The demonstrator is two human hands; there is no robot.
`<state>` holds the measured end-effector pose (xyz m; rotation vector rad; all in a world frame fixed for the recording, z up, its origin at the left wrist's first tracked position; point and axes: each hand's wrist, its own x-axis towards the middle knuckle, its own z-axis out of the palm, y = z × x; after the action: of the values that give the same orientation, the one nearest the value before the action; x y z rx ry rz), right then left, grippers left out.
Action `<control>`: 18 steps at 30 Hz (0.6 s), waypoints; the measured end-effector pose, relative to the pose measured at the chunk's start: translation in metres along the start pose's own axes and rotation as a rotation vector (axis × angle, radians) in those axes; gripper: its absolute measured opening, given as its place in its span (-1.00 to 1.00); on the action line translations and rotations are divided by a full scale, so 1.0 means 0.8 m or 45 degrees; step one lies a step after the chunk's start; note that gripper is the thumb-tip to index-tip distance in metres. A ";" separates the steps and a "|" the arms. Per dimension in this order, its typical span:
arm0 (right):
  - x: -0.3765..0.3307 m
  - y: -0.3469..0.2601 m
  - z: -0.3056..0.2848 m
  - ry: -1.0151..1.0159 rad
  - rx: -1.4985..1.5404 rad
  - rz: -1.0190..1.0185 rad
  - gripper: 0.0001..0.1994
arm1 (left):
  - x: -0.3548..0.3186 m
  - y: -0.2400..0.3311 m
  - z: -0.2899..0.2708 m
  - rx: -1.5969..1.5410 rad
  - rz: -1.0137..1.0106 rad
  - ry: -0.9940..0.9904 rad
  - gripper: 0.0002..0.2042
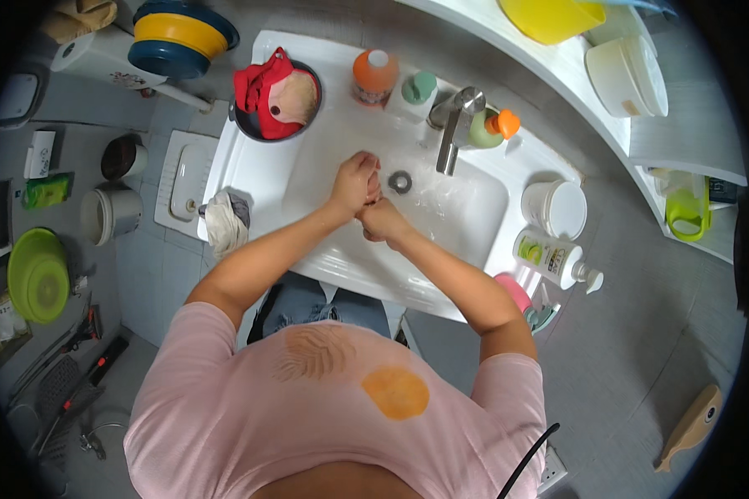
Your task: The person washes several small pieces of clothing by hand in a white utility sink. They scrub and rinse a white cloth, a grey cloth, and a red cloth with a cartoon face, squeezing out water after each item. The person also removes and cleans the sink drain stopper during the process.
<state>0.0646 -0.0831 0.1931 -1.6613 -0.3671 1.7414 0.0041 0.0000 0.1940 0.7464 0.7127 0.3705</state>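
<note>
Far left of the frame, on the grey tiled floor point(154, 274): a round lime-green plastic basin point(37, 275) and two lidded grey pots point(112, 212), set out of my way. Upper left, a dark round bowl point(262, 125) on the sink's corner holds a red cloth bundle point(262, 96), parked clear of the water. A crumpled grey-white rag point(225, 220) hangs over the sink's left edge, within reach.

Centre: both hands meet over the white ceramic sink basin point(466, 212), beside the drain point(400, 181), so drips fall inside. My left hand point(354, 181) is curled shut around my right hand point(380, 220), also closed; I cannot tell if anything lies between the palms.

Right of them, the chrome tap point(453, 125) points down at the basin. Behind it, an orange bottle point(374, 76). Far right ledge: white tub point(555, 208), white pump bottle point(553, 258) lying close by.
</note>
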 end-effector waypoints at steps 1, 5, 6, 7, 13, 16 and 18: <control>0.019 0.014 0.005 0.159 -0.303 -0.014 -0.87 | 0.007 -0.013 -0.008 -0.004 0.022 0.132 -0.86; 0.045 0.031 0.010 0.432 -1.192 -0.131 -0.71 | 0.031 -0.071 -0.038 0.212 0.156 0.577 -0.85; 0.049 0.029 0.013 0.419 -1.324 -0.136 -0.71 | 0.040 -0.088 -0.052 0.321 0.216 0.675 -0.84; 0.054 0.033 0.017 0.478 -1.222 -0.167 -0.72 | 0.045 -0.089 -0.061 0.509 0.279 0.721 -0.89; 0.059 0.025 0.035 0.150 -0.326 -0.269 -0.72 | -0.011 -0.015 -0.049 1.084 1.116 0.103 -0.93; 0.008 -0.020 0.039 -0.153 -0.007 -0.202 -0.77 | -0.030 0.065 -0.071 0.703 0.677 0.148 -0.86; -0.018 -0.029 0.048 -0.108 0.143 -0.295 -0.81 | -0.006 0.116 -0.099 0.751 0.997 0.410 -0.84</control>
<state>0.0337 -0.0657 0.2244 -1.4097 -0.4723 1.6310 -0.0606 0.0999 0.2223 1.5535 0.8205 1.0333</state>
